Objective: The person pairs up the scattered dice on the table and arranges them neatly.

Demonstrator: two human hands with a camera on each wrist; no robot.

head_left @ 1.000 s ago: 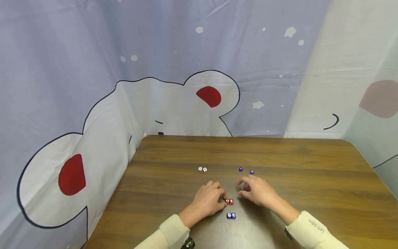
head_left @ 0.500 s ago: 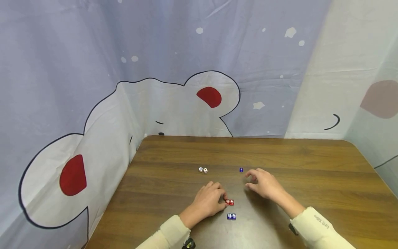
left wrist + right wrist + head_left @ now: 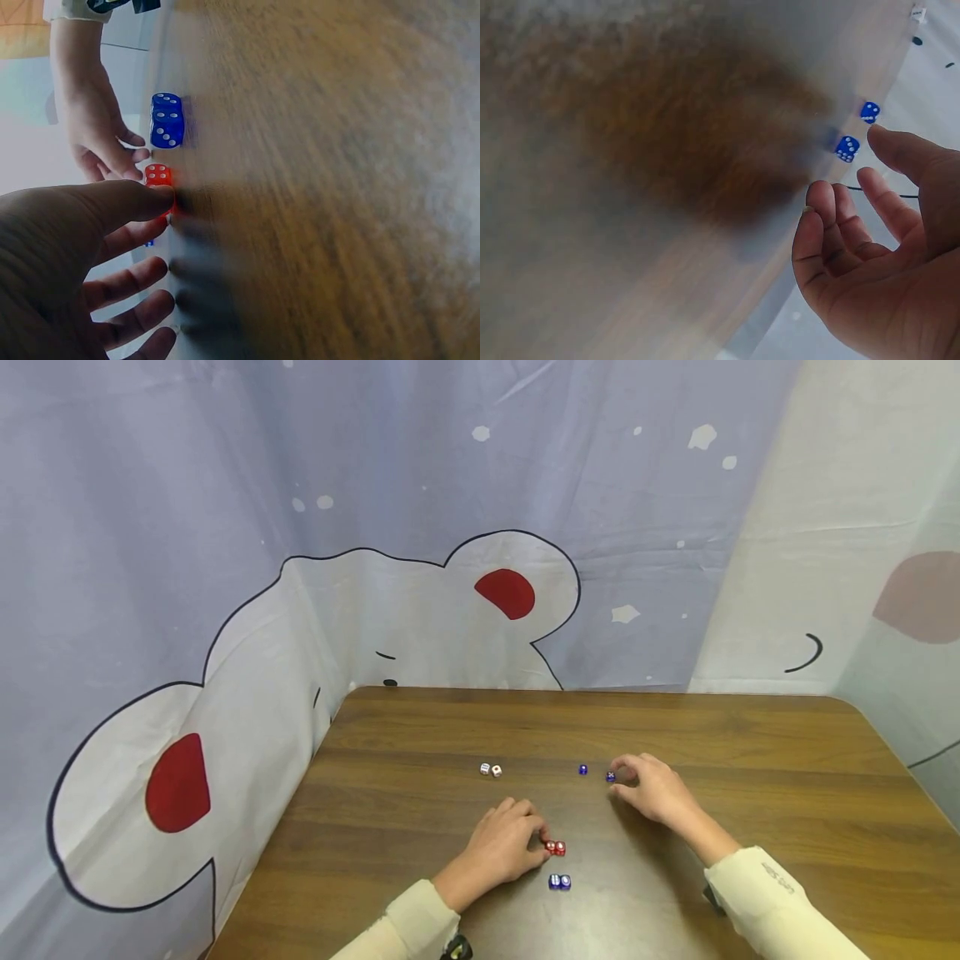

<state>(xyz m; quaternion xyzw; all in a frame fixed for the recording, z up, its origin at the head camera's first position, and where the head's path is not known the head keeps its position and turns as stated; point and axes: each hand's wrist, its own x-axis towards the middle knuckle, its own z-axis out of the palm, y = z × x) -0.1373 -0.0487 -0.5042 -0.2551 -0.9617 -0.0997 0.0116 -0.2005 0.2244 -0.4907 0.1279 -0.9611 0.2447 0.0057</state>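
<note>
Two red dice [image 3: 561, 848] sit side by side on the wooden table. My left hand [image 3: 504, 842] pinches the left one with thumb and index finger; in the left wrist view the thumb covers much of the red dice [image 3: 158, 174]. Farther back, my right hand [image 3: 652, 790] has thumb and index finger parted on either side of a blue die [image 3: 611, 776], holding nothing. The right wrist view shows that blue die [image 3: 847, 148] just beyond the fingertips. Another blue die [image 3: 582, 769] lies a little to its left.
Two blue dice [image 3: 560, 882] stand together in front of the red pair. Two white dice [image 3: 491, 770] lie at the back left of the wooden table [image 3: 757, 752]. A printed curtain [image 3: 420, 610] hangs behind the table's far edge.
My right hand has moved right and away from me, to the right-hand blue die, which it hid half a second ago. The left hand stays on the red die.
</note>
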